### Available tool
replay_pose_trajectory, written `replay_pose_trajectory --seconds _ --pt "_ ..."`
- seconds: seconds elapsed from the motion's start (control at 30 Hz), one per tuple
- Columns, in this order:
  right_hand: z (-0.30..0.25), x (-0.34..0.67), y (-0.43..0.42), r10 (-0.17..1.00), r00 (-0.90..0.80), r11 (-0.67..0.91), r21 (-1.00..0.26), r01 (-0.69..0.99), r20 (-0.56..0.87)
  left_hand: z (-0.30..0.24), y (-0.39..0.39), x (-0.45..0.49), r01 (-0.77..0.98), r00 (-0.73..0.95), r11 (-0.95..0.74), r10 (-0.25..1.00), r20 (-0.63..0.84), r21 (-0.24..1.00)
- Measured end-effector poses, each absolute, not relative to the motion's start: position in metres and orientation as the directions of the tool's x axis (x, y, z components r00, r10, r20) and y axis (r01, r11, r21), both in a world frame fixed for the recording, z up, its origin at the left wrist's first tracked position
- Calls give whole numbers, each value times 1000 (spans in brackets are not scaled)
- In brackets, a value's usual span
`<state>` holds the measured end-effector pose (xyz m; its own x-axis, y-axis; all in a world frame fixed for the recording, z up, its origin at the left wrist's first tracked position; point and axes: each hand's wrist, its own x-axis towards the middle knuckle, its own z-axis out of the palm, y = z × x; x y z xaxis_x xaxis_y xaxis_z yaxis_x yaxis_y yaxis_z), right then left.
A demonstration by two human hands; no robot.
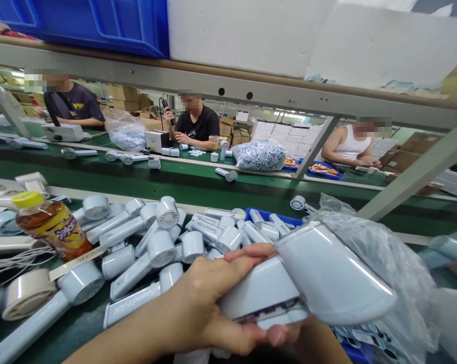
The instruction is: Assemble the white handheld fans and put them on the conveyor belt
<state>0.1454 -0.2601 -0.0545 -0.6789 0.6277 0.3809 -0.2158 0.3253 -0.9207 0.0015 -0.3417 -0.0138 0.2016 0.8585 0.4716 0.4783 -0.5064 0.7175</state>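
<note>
Close in front of me is a light blue handheld fan (pixel 334 273), its wide head tilted up to the right. A gap runs along the side of its handle, with small inner parts showing. My left hand (pixel 216 298) is wrapped round the handle, fingers over the top and thumb below. My right hand (pixel 292 331) grips the fan from underneath near the neck; most of it is hidden behind the fan. Many similar light blue fans (pixel 162 247) lie heaped on the green bench just beyond my left hand.
A drink bottle (pixel 57 227) and white cables (pixel 19 260) stand at the left. A blue tray (pixel 298 221) holds more fans, beside a clear plastic bag (pixel 387 263). Beyond the green belt (pixel 182 184) several people work. A metal shelf beam (pixel 198 83) crosses overhead.
</note>
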Motion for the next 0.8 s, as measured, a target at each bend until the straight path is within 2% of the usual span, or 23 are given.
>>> replay_pose_trajectory --seconds 0.1,0.2,0.27,0.3,0.4,0.47,0.53,0.63,0.8 --pt "-58 140 -252 527 -725 212 -895 -392 442 -18 -335 1 455 176 -458 887 428 763" --pt "-56 133 -237 624 -684 152 -917 -369 378 -21 -320 -3 254 92 -264 964 248 930" --pt "-51 133 -231 678 -661 192 -945 -264 323 -23 -312 -5 104 72 -171 984 164 980" --pt "-48 134 -230 684 -666 236 -954 -185 298 -25 -309 -5 88 50 -161 986 157 983" --pt "-40 139 -234 731 -634 403 -909 102 253 -29 -307 -4 265 -79 -231 962 260 936" --pt "-39 139 -241 756 -593 514 -812 276 277 -33 -308 -2 381 -136 -277 927 349 882" --pt "-42 134 -247 747 -574 599 -716 359 337 -36 -309 -1 427 -149 -301 906 395 852" --pt "-52 123 -251 715 -526 660 -694 288 461 -37 -310 2 401 -147 -312 906 397 861" --pt "-70 114 -249 752 -394 611 -783 117 528 -32 -309 6 145 -144 -194 966 215 970"
